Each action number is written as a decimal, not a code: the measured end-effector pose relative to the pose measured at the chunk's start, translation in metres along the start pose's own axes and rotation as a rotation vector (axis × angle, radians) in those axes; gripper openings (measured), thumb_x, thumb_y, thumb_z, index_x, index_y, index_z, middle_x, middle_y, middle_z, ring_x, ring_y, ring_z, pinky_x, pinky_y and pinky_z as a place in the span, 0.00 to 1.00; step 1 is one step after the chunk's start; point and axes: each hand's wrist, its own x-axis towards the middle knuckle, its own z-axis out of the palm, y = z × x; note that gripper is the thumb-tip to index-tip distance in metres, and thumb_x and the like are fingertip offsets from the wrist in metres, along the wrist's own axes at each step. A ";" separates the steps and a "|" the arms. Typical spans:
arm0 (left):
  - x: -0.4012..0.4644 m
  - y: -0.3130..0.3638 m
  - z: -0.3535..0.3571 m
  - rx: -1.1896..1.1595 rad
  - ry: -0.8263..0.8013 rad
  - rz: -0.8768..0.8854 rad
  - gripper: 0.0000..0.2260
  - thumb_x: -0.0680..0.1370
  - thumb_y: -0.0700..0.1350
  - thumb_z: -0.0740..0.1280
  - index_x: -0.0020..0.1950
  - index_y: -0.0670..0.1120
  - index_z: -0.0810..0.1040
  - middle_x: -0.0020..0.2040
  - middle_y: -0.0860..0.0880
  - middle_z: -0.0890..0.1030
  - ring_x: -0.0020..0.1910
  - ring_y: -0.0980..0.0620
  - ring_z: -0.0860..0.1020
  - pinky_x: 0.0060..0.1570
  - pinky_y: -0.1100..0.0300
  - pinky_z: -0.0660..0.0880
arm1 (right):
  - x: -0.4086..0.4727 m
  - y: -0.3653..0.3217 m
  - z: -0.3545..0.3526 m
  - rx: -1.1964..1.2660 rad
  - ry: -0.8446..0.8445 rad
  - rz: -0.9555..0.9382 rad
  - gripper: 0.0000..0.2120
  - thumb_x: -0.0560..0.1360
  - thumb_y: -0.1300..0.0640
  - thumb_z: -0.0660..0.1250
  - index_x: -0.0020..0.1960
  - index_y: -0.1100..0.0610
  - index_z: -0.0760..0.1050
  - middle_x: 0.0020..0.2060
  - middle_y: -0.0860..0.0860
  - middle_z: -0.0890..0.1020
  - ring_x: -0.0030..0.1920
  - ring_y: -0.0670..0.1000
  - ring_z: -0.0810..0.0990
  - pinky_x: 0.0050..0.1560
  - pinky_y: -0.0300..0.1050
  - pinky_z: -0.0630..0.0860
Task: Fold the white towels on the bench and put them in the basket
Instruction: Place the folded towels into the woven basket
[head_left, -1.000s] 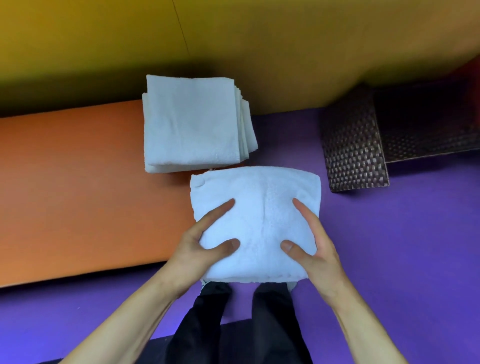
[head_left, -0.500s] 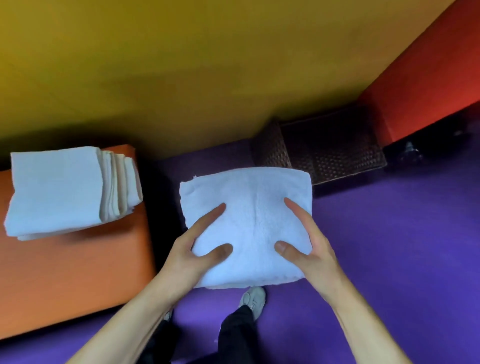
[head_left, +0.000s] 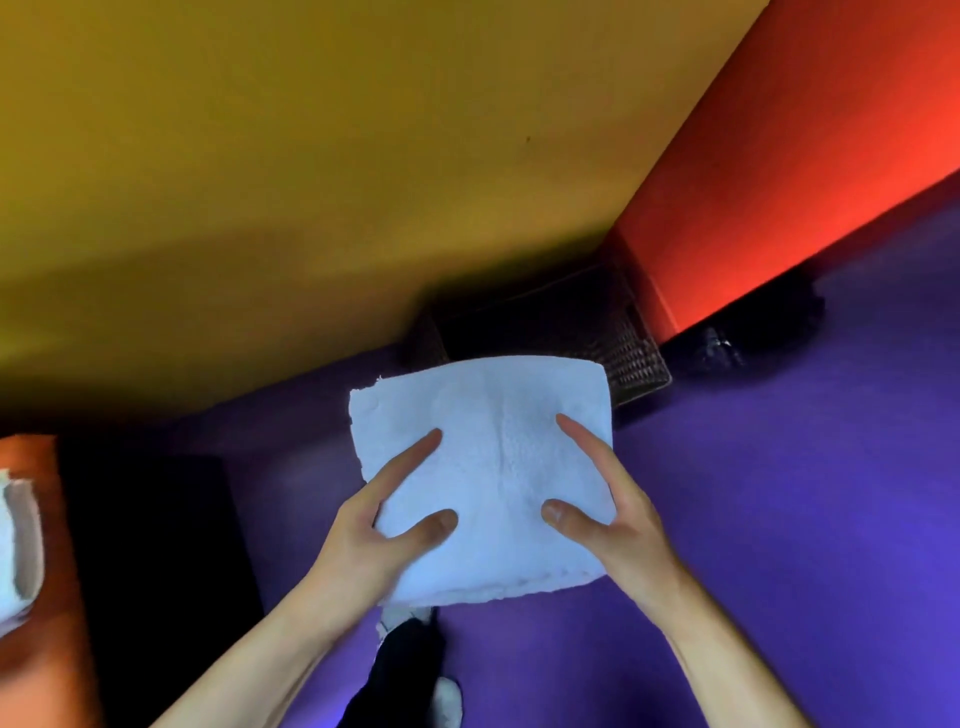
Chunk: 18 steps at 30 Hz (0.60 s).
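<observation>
A folded towel (head_left: 483, 478) is held flat in the air above the purple floor (head_left: 779, 519), roughly square, its edges tilted slightly leftward. The left hand (head_left: 374, 535) and right hand (head_left: 613, 514) grip its near corners, thumbs and forefingers on top. Open floor lies right. Beyond its far edge sits the dark wicker basket (head_left: 631, 358). Far left, stacked towels (head_left: 18, 545) rest on the orange bench (head_left: 47, 649).

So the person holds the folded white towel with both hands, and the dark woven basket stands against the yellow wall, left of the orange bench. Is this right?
Not quite: the head view shows the basket to the right of the bench, not left. The rest holds: the left hand and right hand both hold the folded towel, and the basket stands by the yellow wall.
</observation>
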 end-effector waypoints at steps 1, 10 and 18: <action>0.018 0.000 0.005 0.014 -0.010 0.011 0.29 0.75 0.44 0.76 0.69 0.69 0.75 0.68 0.67 0.77 0.68 0.64 0.74 0.68 0.59 0.72 | 0.015 0.005 -0.009 -0.006 0.007 -0.003 0.35 0.68 0.48 0.75 0.70 0.29 0.68 0.68 0.28 0.71 0.71 0.32 0.65 0.72 0.42 0.66; 0.180 -0.012 0.064 -0.033 -0.021 0.027 0.28 0.73 0.44 0.76 0.70 0.64 0.76 0.64 0.60 0.82 0.63 0.59 0.80 0.66 0.54 0.76 | 0.157 0.072 -0.078 -0.002 0.054 -0.097 0.34 0.69 0.52 0.74 0.73 0.39 0.69 0.70 0.31 0.71 0.73 0.33 0.63 0.76 0.43 0.59; 0.288 -0.086 0.117 -0.087 0.143 0.051 0.27 0.76 0.42 0.75 0.68 0.67 0.76 0.65 0.64 0.80 0.65 0.62 0.77 0.66 0.59 0.75 | 0.287 0.152 -0.125 -0.086 -0.118 -0.117 0.31 0.74 0.53 0.74 0.73 0.35 0.68 0.70 0.27 0.69 0.72 0.27 0.60 0.67 0.31 0.58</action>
